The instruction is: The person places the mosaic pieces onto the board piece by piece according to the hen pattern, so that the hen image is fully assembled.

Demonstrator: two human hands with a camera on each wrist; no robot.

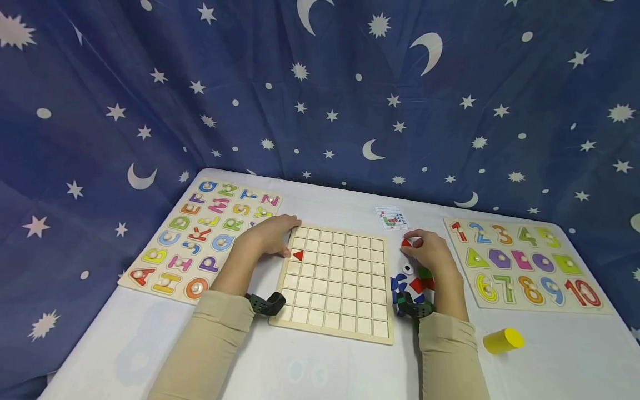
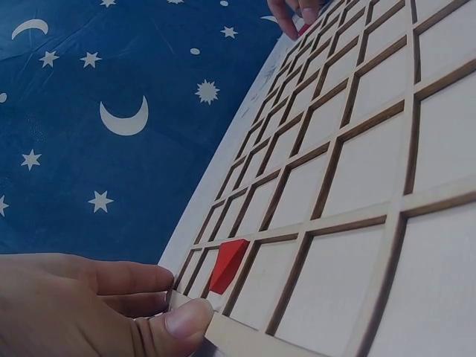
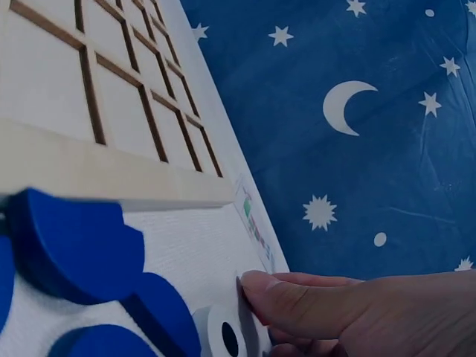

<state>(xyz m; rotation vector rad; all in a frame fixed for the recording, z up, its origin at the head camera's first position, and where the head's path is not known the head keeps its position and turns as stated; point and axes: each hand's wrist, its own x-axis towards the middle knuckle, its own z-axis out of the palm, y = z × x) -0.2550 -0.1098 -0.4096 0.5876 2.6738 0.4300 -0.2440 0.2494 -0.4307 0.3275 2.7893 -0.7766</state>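
A wooden grid board (image 1: 335,280) lies in the middle of the white table. One red triangle (image 1: 298,255) sits in a cell near its left edge, also seen close up as the red triangle (image 2: 227,264). My left hand (image 1: 280,236) holds the board's far left edge, with the thumb (image 2: 182,321) on the frame. My right hand (image 1: 425,250) is just right of the board and pinches a small red piece (image 1: 406,243) at its fingertips. Below that hand lies a pile of blue, red, green and white pieces (image 1: 411,284).
An alphabet puzzle (image 1: 200,239) lies at the left and a number puzzle (image 1: 525,261) at the right. A small pattern card (image 1: 391,218) lies behind the board. A yellow cylinder (image 1: 503,340) lies near the front right. A starry blue cloth hangs behind.
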